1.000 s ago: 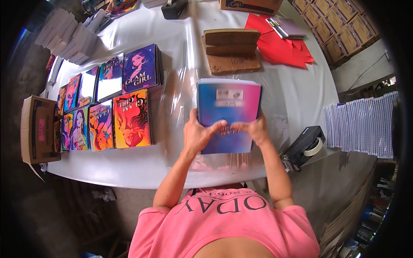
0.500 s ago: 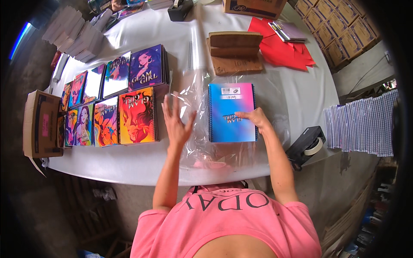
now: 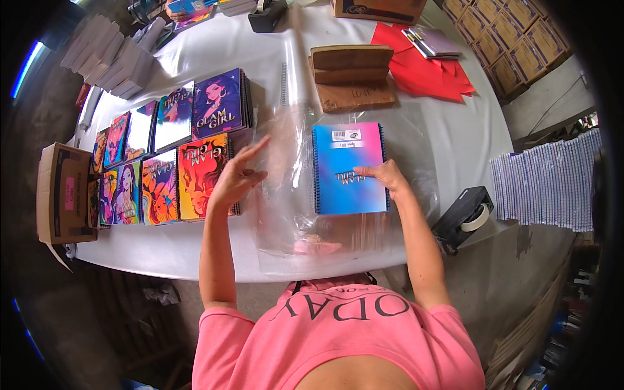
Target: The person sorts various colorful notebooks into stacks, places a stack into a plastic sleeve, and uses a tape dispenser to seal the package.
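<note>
A blue and pink spiral notebook [image 3: 350, 192] lies on a sheet of clear plastic film [image 3: 286, 227] in front of me. My right hand [image 3: 388, 177] grips the notebook's right edge, its thumb across the cover and its other fingers mostly hidden. My left hand [image 3: 239, 177] is left of the notebook, over the film's left side and beside an orange-red spiral notebook [image 3: 198, 175]. Its fingers are apart and point to the right, and I see nothing held in it.
Two rows of colourful notebooks, including a purple one [image 3: 218, 107], stand at left beside a cardboard box [image 3: 62, 195]. A brown wooden block [image 3: 354, 97] sits beyond the film, near red sheets [image 3: 426, 75]. At right are a black tape dispenser [image 3: 461, 224] and stacked notebooks [image 3: 546, 182].
My left hand has swung left, away from the notebook, and the film's left side now lies spread wider. My right hand stays on the blue and pink notebook.
</note>
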Motion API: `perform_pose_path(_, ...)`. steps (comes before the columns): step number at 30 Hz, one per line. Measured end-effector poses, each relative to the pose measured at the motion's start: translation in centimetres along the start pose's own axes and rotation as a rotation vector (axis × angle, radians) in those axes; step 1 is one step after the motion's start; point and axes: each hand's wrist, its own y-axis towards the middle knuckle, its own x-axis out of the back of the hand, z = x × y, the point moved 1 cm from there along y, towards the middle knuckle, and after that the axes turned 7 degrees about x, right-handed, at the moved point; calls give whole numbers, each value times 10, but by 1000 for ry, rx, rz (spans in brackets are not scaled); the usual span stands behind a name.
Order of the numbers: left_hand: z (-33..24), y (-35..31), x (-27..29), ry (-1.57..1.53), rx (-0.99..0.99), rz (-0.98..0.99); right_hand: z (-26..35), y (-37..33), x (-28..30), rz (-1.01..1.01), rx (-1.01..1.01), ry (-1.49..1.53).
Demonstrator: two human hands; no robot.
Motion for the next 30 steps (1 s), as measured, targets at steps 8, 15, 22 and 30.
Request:
perform_pose_path(8,4,-1,7,-111,47,79,27,-7,-20,52,95,164)
perform_pose_path(15,-26,-4,-2,-247,-32,154,9,17,-16,29,16,66)
perform_pose_path(22,-61,-5,-31,-344,-36,144,5,9,-17,19,23,55)
perform_pose_path(30,-76,32,-117,-255,-137,13,10,10,-22,23,15,-119)
